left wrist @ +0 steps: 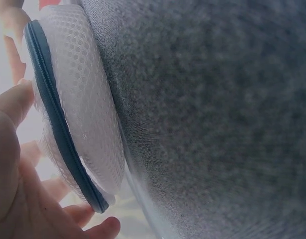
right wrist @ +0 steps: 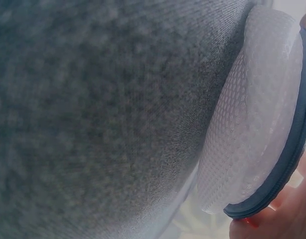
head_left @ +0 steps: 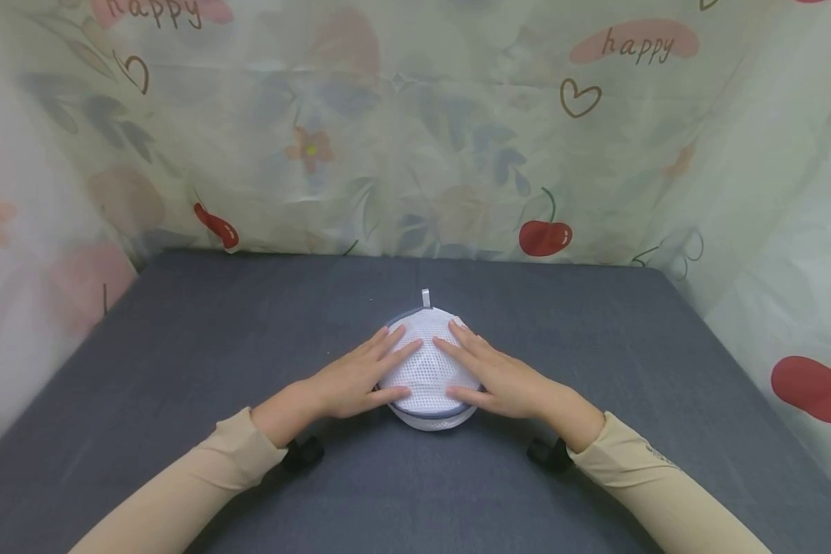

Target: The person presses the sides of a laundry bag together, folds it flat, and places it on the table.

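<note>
A round white mesh laundry bag (head_left: pixel 429 373) with a blue-grey zipper lies on the dark grey cloth, a small loop tab (head_left: pixel 425 298) at its far edge. From the left, my left hand (head_left: pixel 356 378) rests on its top with fingers spread and fairly straight. My right hand (head_left: pixel 511 382) lies likewise on the right half. In the left wrist view the zipper (left wrist: pixel 56 107) runs round the bag's side above a bulging mesh base (left wrist: pixel 88 94). The right wrist view shows the same band (right wrist: pixel 295 134) beside the fingers. What the bag holds cannot be told.
Dark grey cloth (head_left: pixel 415 492) covers the table. A patterned curtain (head_left: pixel 415 154) stands behind its far edge and along both sides. Black straps (head_left: pixel 305 454) sit under the wrists, next to beige sleeves (head_left: pixel 187 477).
</note>
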{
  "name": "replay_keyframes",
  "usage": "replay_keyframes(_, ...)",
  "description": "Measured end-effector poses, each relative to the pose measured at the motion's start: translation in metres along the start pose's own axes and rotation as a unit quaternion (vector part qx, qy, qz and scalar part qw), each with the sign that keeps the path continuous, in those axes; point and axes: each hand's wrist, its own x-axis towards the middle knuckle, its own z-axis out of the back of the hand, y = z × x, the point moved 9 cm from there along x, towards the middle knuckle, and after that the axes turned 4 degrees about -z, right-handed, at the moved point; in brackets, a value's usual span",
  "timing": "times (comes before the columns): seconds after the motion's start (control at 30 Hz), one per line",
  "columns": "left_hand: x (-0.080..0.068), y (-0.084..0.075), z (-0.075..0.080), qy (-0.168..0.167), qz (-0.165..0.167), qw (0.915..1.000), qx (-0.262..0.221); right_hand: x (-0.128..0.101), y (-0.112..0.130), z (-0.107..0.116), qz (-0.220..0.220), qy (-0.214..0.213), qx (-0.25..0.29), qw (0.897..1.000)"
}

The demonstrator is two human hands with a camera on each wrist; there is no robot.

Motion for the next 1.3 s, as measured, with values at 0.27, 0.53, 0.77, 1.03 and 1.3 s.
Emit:
replay_keyframes(0.27,0.0001,-0.0002,-0.0005,0.001,-0.004,1.0,-0.001,0.0001,0.0001,-0.0013,-0.004,0.012,0.005,1.0)
replay_keyframes(0.53,0.0006,-0.0031,-0.0005,0.008,-0.005,1.0,0.001,0.0009,-0.0022,-0.0049,-0.012,0.029,0.008,0.999)
replay_keyframes(0.77,0.0009,-0.0023,-0.0021,0.017,0.002,0.9999,0.0,0.0015,-0.0003,-0.0055,-0.007,0.034,0.012,0.999)
replay_keyframes(1.03,0.0019,-0.0004,-0.0051,0.028,0.013,0.9995,-0.009,0.0023,-0.0018,-0.0078,-0.008,0.042,0.011,0.999)
replay_keyframes(1.3,0.0025,0.0017,-0.008,0.037,0.023,0.999,-0.012,0.0031,-0.0027,-0.0097,-0.011,0.05,0.013,0.999)
